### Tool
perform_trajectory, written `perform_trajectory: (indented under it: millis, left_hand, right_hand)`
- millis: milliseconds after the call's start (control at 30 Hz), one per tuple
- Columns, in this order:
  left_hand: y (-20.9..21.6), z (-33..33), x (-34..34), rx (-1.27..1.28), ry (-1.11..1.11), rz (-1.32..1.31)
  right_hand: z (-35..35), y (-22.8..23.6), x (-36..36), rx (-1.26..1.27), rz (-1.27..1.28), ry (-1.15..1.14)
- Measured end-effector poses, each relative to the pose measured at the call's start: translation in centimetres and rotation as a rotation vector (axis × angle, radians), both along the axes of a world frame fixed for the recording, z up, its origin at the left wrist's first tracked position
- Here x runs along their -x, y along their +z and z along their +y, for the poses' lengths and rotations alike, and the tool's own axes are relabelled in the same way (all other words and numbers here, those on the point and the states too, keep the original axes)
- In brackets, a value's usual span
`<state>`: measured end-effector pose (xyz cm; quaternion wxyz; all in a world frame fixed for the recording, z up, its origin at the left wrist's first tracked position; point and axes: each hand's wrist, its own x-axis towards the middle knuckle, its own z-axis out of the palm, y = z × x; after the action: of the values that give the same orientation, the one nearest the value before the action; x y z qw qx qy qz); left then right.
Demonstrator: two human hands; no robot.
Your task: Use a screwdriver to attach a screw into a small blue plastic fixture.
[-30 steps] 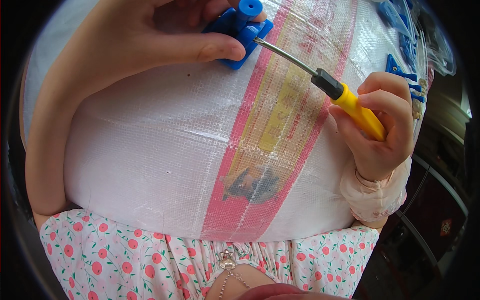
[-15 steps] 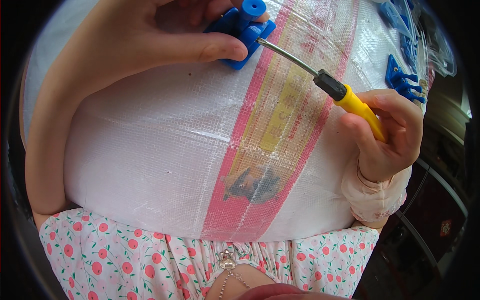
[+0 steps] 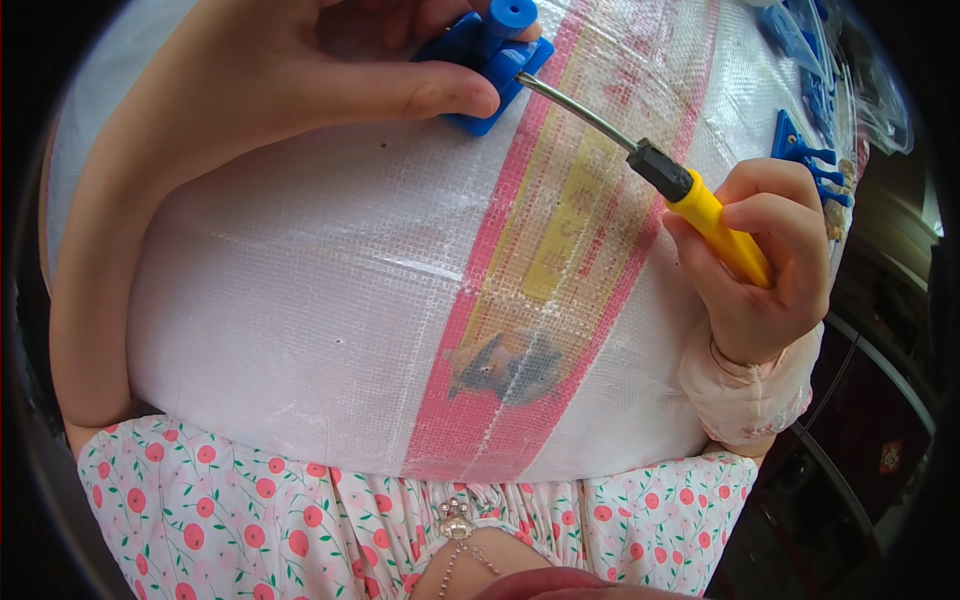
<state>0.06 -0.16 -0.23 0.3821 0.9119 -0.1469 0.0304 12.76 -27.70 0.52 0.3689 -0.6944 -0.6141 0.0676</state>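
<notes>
At the top of the head view, my left hand (image 3: 400, 85) grips a blue plastic part (image 3: 497, 62) that has a flat base and a round post with a hole in its top. The thumb presses along its near side, and the other fingers are partly hidden behind it. My right hand (image 3: 770, 250) is closed round the yellow handle of a screwdriver (image 3: 720, 225). Its steel shaft slants up and to the left, and the tip meets the right side of the blue part. Whether a screw sits at the tip is too small to tell.
White woven sheeting (image 3: 290, 300) with a pink and yellow printed band covers the work surface. Another blue plastic part (image 3: 805, 155) with prongs lies at the right edge. Beyond it are clear plastic bags (image 3: 875, 100) and more blue pieces.
My right hand's fingers have shifted their grip on the screwdriver handle, the thumb and forefinger sitting differently. The blue part in my left hand has barely moved.
</notes>
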Motion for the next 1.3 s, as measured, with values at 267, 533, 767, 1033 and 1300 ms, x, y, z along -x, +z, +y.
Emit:
perform_trajectory:
  millis: [267, 533, 767, 1033, 1300]
  left_hand:
    - [0.2, -0.5, 0.2, 0.021, 0.003, -0.057]
    - [0.6, -0.8, 0.0, -0.084, 0.024, -0.037]
    - [0.8, -0.2, -0.1, -0.08, 0.024, 0.02]
    - [0.1, 0.0, 0.1, 0.016, -0.003, -0.062]
    - [0.5, -0.7, 0.2, -0.094, 0.026, -0.049]
  right_hand:
    - [-0.2, 0.5, 0.2, -0.004, 0.035, -0.018]
    - [0.3, 0.3, -0.1, 0.012, 0.002, -0.001]
    - [0.4, 0.2, 0.3, -0.013, -0.132, -0.038]
    - [0.5, 0.5, 0.2, -0.026, -0.083, -0.026]
    - [0.5, 0.8, 0.4, 0.016, -0.083, -0.034]
